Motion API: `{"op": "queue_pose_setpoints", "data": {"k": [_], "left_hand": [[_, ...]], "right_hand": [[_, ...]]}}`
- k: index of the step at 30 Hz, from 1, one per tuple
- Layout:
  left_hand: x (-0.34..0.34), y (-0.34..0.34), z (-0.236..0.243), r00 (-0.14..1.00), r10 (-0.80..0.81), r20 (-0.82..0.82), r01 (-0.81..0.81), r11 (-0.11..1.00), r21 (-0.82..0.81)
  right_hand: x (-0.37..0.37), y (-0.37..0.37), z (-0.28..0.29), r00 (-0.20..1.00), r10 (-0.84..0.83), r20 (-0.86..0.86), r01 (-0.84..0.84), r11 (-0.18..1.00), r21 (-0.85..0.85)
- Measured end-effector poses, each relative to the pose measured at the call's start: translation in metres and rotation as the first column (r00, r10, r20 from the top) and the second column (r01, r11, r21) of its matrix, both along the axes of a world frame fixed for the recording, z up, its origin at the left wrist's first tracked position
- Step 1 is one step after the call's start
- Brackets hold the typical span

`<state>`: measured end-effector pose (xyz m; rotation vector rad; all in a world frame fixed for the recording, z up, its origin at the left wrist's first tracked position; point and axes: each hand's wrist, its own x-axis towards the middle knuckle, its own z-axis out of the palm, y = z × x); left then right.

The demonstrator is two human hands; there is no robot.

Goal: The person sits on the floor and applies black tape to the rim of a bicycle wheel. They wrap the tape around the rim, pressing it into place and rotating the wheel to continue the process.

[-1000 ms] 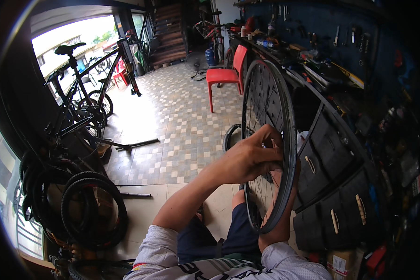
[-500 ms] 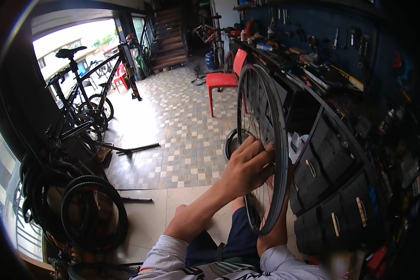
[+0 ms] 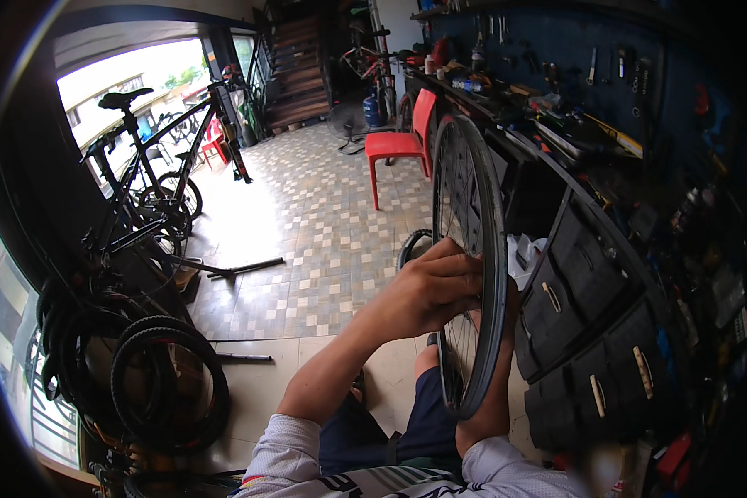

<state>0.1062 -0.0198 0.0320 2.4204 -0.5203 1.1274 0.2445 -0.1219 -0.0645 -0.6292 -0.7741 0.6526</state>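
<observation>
A bicycle wheel with a black tyre and thin spokes stands upright in front of me, seen nearly edge-on. My left hand is at the wheel's centre on its left face, fingers curled in and closed at the hub. The hub itself is covered by those fingers. Beyond the tyre, on the far right side of the wheel, only a strip of my right hand shows. Its fingers are hidden by the wheel.
Black drawers with light handles run along my right, below a cluttered workbench. A red chair stands ahead. On the left are a bicycle on a stand and a heap of tyres.
My left hand has turned slightly, its knuckles lower and its fingers drawn closer together at the hub. The wheel's upper part has shifted a little to the right in view.
</observation>
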Motion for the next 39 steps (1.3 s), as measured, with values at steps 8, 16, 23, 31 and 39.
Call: {"op": "queue_pose_setpoints", "data": {"k": [8, 16, 23, 31, 39], "left_hand": [[0.007, -0.032, -0.028, 0.939, 0.244, 0.244, -0.230, 0.969, -0.085], [0.002, -0.018, 0.002, 0.997, -0.083, -0.008, 0.082, 0.995, -0.060], [0.006, -0.018, 0.003, 0.996, 0.075, 0.054, -0.079, 0.992, 0.095], [0.012, -0.045, -0.018, 0.982, 0.174, 0.074, -0.166, 0.980, -0.107], [0.007, -0.019, -0.002, 0.994, 0.099, 0.054, -0.103, 0.992, 0.068]], "right_hand": [[0.017, -0.003, -0.019, 0.987, 0.114, 0.111, -0.125, 0.988, 0.092], [0.020, -0.005, -0.036, 0.996, -0.081, -0.035, 0.072, 0.977, -0.201], [0.002, -0.013, 0.001, 0.993, -0.019, -0.115, 0.022, 0.999, 0.032], [0.015, -0.007, 0.002, 0.949, -0.169, 0.267, 0.220, 0.960, -0.174], [0.010, -0.009, 0.000, 1.000, 0.010, -0.014, -0.010, 1.000, -0.013]]}}
